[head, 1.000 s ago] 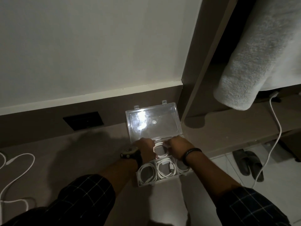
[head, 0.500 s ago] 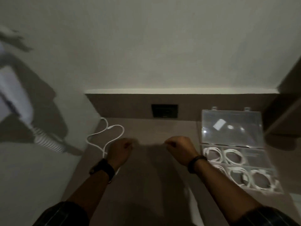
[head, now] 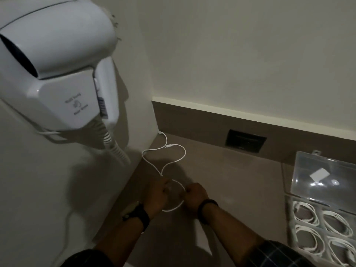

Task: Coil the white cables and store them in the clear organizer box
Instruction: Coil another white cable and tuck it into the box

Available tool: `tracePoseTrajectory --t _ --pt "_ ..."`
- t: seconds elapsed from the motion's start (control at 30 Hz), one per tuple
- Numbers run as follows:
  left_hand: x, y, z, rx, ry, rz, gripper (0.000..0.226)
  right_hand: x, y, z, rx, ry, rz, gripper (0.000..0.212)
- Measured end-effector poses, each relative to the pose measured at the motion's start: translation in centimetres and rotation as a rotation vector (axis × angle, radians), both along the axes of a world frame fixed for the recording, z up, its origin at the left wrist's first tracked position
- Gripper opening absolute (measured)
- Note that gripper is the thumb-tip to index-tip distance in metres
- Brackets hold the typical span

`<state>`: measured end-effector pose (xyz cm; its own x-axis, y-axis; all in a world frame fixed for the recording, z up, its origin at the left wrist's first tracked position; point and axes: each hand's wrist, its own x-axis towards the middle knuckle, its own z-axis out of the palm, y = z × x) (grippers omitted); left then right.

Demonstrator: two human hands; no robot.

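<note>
A loose white cable (head: 174, 149) snakes across the brown counter from the left corner toward me. My left hand (head: 157, 195) and my right hand (head: 195, 195) are both closed on its near end, with a single loop (head: 178, 206) of it curving between them. The clear organizer box (head: 289, 216) stands at the far right with its lid (head: 325, 176) tipped back. Several coiled white cables (head: 306, 212) lie in its compartments.
A white wall-mounted hair dryer (head: 57, 64) with a spiral cord (head: 115, 147) hangs on the left wall, close to my left arm. A black wall socket (head: 245, 140) sits in the brown back panel. The counter runs between the left wall and the box.
My view swung left, away from the box. Both hands left the box's compartments, moved left across the counter and took hold of the loose cable, forming a loop.
</note>
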<state>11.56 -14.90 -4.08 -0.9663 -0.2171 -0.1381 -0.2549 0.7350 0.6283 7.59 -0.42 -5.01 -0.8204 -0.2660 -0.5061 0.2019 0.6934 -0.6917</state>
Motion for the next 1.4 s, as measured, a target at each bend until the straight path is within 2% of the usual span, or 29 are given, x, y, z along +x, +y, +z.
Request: tracePoseTrajectory --t 0.1,0.17,0.27,0.37,0.4,0.47,0.53,0.6,0.67,0.77,0.87,1.03,1.17,1.2,1.23,1.3,1.33,1.4 --pt "-2.5 0.3 0.5 -0.115 0.032 -0.252 0.043 -0.6 0.4 1.4 -0.157 0.072 -0.028 0.022" --pt "-4.8 0.9 1.5 -0.204 0.013 -0.420 0.035 -1.3 1.6 3.6 -0.241 0.141 0.001 0.025" --pt "-8.2 1.6 3.7 -0.202 0.092 -0.436 0.030 -3.6 5.2 6.5 -0.273 0.282 -0.091 0.028" --pt "-10.6 2.1 5.7 -0.083 0.255 -0.383 0.034 -5.9 9.9 9.2 -0.299 0.422 -0.245 0.020" --pt "-11.2 2.6 6.5 -0.065 0.265 -0.388 0.036 -6.5 11.4 10.1 -0.266 0.503 -0.275 0.017" --pt "-12.3 3.5 8.1 -0.151 0.241 -0.389 0.035 -7.6 13.5 11.4 -0.162 0.652 -0.272 0.014" --pt "-13.2 4.2 9.6 -0.265 0.256 -0.381 0.034 -8.4 15.2 12.8 0.017 0.777 -0.175 0.016" --pt "-13.9 4.4 11.0 -0.317 0.232 -0.354 0.032 -8.9 16.4 14.0 0.256 0.892 -0.046 0.027" --pt "-14.3 4.4 11.9 -0.336 0.233 -0.307 0.031 -9.4 17.3 15.0 0.408 1.025 0.016 0.032" --pt "-14.5 4.1 13.1 -0.197 0.272 -0.242 0.025 -9.6 18.2 16.2 0.414 1.152 -0.031 0.031" --pt "-14.4 3.7 13.9 -0.041 0.375 -0.226 0.015 -10.2 19.4 16.8 0.388 1.135 -0.121 0.031" --pt "-14.8 4.0 14.9 -0.081 0.535 -0.262 0.021 -10.1 21.5 16.2 0.612 1.105 -0.145 0.039" --pt "-14.8 4.5 15.8 0.218 0.393 -0.222 0.028 -9.1 21.4 16.6 0.717 1.119 -0.112 0.030" --pt "-14.5 4.9 16.1 0.276 0.349 -0.238 0.029 -8.8 20.7 16.9 0.736 1.127 -0.083 0.031" --pt "-14.3 5.5 16.4 0.318 0.314 -0.264 0.029 -8.4 19.7 17.2 0.731 1.133 -0.038 0.041" --pt "-13.6 7.1 17.2 0.403 0.259 -0.323 0.028 -8.0 17.3 18.0 0.595 1.136 0.060 0.059" --pt "-13.4 7.9 17.7 0.465 0.222 -0.344 0.028 -8.0 16.1 18.4 0.509 1.106 0.094 0.059" --pt "-12.9 9.3 18.6 0.614 0.134 -0.371 0.026 -8.1 14.3 19.4 0.362 1.010 0.138 0.040"
